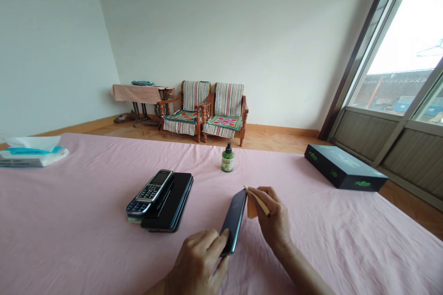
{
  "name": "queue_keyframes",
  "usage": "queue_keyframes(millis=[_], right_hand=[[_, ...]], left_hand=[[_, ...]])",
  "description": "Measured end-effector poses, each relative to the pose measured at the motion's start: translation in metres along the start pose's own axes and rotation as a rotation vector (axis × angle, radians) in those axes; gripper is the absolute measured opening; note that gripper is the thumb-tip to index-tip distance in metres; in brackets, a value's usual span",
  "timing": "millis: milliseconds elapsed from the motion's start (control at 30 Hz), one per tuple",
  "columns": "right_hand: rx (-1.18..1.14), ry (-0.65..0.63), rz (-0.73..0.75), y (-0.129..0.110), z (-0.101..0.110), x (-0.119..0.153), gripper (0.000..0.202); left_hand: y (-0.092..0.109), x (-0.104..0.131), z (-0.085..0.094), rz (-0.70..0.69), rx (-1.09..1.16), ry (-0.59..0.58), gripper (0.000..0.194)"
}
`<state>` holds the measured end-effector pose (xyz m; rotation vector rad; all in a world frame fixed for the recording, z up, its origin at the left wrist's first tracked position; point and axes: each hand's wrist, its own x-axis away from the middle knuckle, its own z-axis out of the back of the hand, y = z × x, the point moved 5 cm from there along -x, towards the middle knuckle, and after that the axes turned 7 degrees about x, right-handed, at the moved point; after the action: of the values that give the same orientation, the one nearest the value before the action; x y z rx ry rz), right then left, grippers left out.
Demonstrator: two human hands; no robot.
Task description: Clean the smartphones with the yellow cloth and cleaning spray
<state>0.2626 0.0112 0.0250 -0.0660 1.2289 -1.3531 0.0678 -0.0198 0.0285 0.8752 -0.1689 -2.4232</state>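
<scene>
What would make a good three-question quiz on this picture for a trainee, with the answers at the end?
1. What does each of the person's hands hold?
2. True or false: the green bottle stands upright on the pink cloth.
3. Where does the black box lie? A: on an armchair. B: on the pink cloth, toward the picture's right. C: on the pile of phones.

Key
1. The left hand holds a phone; the right hand holds a tan piece, apparently folded cloth.
2. True.
3. B.
</scene>
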Motion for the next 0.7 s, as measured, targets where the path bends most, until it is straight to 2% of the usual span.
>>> queue_keyframes(millis=[167, 333, 433, 700], right_hand=[[-0.025, -0.051, 0.037, -0.001, -0.008, 0.002, 0.027], [-0.107, -0.057, 0.141, -0.025, -0.010, 0.020, 0.026], [-0.116, -0.058, 0.189, -0.035, -0.011, 0.029, 0.026], [-0.066, -0.007, 0.114, -0.025, -0.009, 0.011, 0.025]], left_hand=[[0.000, 0.003, -0.002, -0.040, -0.016, 0.011, 0.027], [0.001, 0.001, 0.000, -0.029, -0.021, 0.014, 0.031], [0.002, 0.000, 0.002, -0.025, -0.008, 0.035, 0.026], [0.002, 0.000, 0.004, -0.036, 0.018, 0.045, 0.017]])
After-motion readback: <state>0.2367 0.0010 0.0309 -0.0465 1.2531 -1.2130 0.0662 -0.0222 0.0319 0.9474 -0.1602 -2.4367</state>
